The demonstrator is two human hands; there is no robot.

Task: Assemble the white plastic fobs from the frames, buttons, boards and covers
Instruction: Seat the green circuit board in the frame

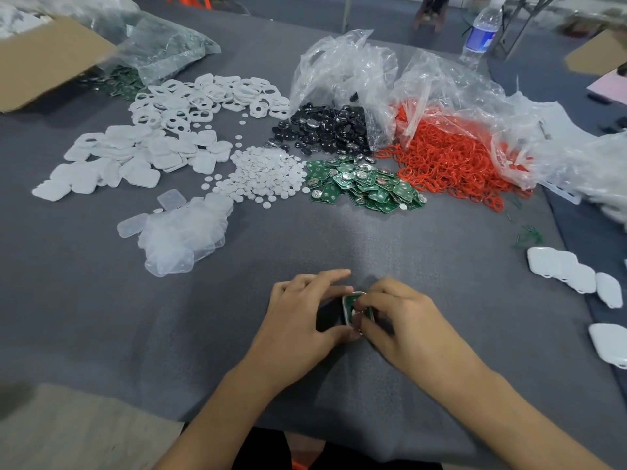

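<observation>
The half-made fob [357, 305] sits low in the middle of the grey table [424, 239], right between the two hands. It shows a green board inside a white rim. The left hand [305, 310] is curled around its left side and holds it, thumb below and fingers on top. The right hand [400, 313] pinches it from the other side, with fingertips pressing on the board.

Further up the table lie loose piles: green boards [364, 186], little round white buttons [264, 174], white frames [203, 100] with holes, square white covers [135, 154], and a heap of see-through pieces [183, 235].

A clear bag [342, 69] lies open, and black round pieces [325, 130] spill out of it. Beside it a second bag [475, 106] holds a big tangle of red rings [448, 164] — many lie out on the table. In the far left corner a third bag [163, 45] has more green boards in it, next to a brown cardboard box [44, 59] — I can't tell what is inside. A few white shells [570, 273] lie along the right edge.
</observation>
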